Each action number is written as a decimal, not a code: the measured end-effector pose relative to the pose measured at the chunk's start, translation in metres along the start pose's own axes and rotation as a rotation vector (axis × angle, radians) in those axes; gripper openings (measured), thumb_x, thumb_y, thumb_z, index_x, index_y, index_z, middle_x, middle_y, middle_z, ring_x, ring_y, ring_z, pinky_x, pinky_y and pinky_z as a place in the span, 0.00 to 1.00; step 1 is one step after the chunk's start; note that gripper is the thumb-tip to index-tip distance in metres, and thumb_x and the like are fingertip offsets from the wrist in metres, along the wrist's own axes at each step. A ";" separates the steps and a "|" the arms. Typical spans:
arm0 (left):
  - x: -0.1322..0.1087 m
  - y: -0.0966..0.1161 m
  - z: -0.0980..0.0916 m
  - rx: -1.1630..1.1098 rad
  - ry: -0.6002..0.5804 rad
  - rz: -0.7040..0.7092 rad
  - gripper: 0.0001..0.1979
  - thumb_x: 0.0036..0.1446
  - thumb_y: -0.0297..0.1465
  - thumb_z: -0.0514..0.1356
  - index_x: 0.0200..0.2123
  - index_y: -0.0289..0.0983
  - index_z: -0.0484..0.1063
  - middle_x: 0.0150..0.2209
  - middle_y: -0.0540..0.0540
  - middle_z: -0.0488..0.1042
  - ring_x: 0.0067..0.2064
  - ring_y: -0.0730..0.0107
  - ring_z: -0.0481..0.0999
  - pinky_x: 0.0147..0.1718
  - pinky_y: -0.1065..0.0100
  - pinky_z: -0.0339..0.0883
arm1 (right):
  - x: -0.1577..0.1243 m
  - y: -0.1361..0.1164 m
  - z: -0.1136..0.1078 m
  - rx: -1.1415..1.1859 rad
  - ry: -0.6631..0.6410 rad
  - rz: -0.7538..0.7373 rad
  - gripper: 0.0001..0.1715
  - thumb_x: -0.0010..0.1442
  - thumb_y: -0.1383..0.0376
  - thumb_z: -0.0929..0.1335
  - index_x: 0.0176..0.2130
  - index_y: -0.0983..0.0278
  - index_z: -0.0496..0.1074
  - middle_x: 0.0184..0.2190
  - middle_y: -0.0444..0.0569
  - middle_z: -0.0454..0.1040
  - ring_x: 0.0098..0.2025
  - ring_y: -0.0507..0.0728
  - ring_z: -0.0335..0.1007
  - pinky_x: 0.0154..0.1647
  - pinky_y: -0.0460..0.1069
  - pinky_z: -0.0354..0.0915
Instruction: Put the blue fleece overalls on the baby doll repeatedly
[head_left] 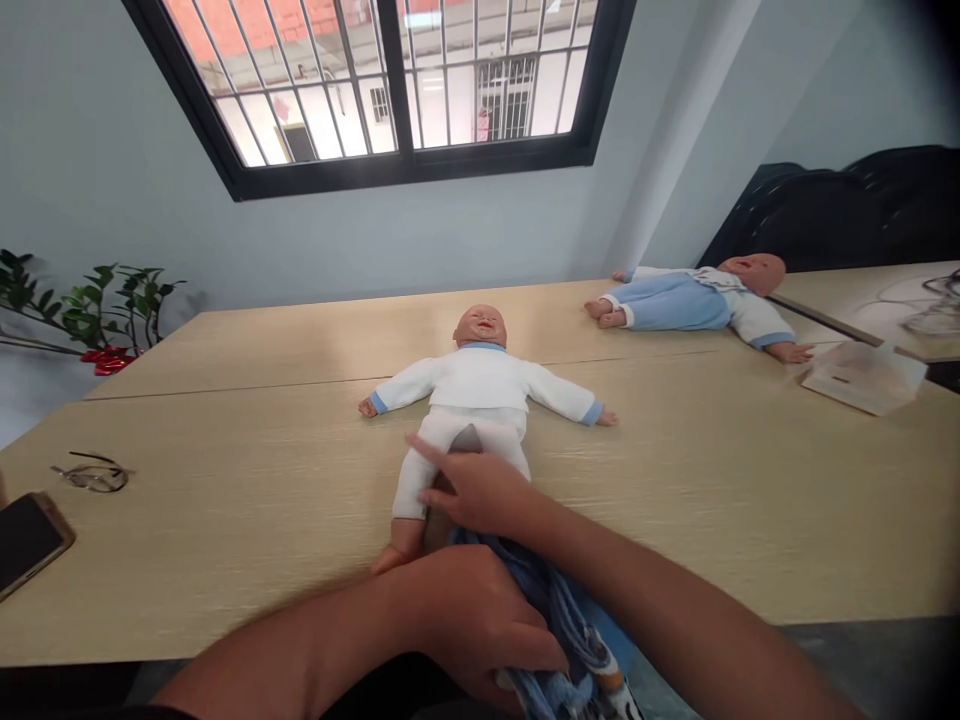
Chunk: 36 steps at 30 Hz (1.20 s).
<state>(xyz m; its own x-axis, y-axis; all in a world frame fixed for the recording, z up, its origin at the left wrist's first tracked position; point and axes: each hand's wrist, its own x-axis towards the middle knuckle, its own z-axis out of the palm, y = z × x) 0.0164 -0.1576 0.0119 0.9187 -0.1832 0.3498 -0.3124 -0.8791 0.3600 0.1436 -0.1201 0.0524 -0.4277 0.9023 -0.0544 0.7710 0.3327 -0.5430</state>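
A baby doll [480, 382] in a white top with blue cuffs and white trousers lies on its back on the table, arms spread, head toward the window. My right hand [484, 488] is over its legs, index finger stretched across one thigh and thumb held apart, with nothing visible between them. Below it, my left hand [487, 625] is closed on a bunched blue patterned cloth [555, 615] at the table's near edge. The cloth hangs down beside the hand, and its exact kind is unclear. My right forearm and hands hide one of the doll's lower legs.
A second doll [675, 300] in blue trousers lies at the back right, near a translucent plastic box [862, 378]. Glasses [94, 473] and a phone [30, 545] rest on the left of the wooden table [247, 500]. A plant [105, 305] stands beyond its left edge.
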 end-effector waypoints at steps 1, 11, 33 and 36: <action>0.000 -0.001 0.000 -0.012 -0.026 -0.011 0.17 0.58 0.43 0.66 0.47 0.41 0.75 0.33 0.51 0.84 0.28 0.67 0.79 0.20 0.62 0.59 | -0.001 -0.002 0.001 -0.019 -0.035 -0.045 0.41 0.67 0.40 0.64 0.72 0.51 0.58 0.44 0.55 0.84 0.44 0.70 0.80 0.39 0.56 0.67; -0.002 -0.001 0.001 0.007 0.064 0.008 0.17 0.61 0.43 0.63 0.47 0.39 0.75 0.32 0.52 0.83 0.29 0.69 0.78 0.22 0.63 0.60 | 0.004 0.002 0.004 0.007 0.059 0.124 0.28 0.64 0.44 0.69 0.55 0.58 0.67 0.34 0.48 0.79 0.36 0.61 0.74 0.32 0.50 0.55; -0.041 -0.057 -0.070 0.217 0.629 -0.620 0.20 0.56 0.32 0.66 0.51 0.41 0.69 0.46 0.44 0.77 0.46 0.58 0.77 0.47 0.58 0.71 | 0.009 0.042 -0.047 1.324 0.258 0.219 0.53 0.59 0.53 0.74 0.74 0.55 0.52 0.53 0.49 0.77 0.44 0.57 0.78 0.44 0.50 0.74; -0.036 -0.059 -0.068 0.303 0.916 -0.622 0.17 0.58 0.32 0.64 0.50 0.41 0.67 0.48 0.44 0.73 0.50 0.59 0.74 0.51 0.57 0.69 | 0.006 0.043 -0.045 1.220 0.161 0.200 0.62 0.59 0.52 0.75 0.76 0.57 0.42 0.57 0.53 0.76 0.52 0.61 0.78 0.56 0.56 0.72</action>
<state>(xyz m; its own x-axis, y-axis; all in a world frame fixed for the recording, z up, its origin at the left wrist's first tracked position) -0.0149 -0.0688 0.0365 0.3340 0.5998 0.7271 0.3194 -0.7978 0.5114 0.1949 -0.0877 0.0667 -0.2246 0.9597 -0.1689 -0.1619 -0.2077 -0.9647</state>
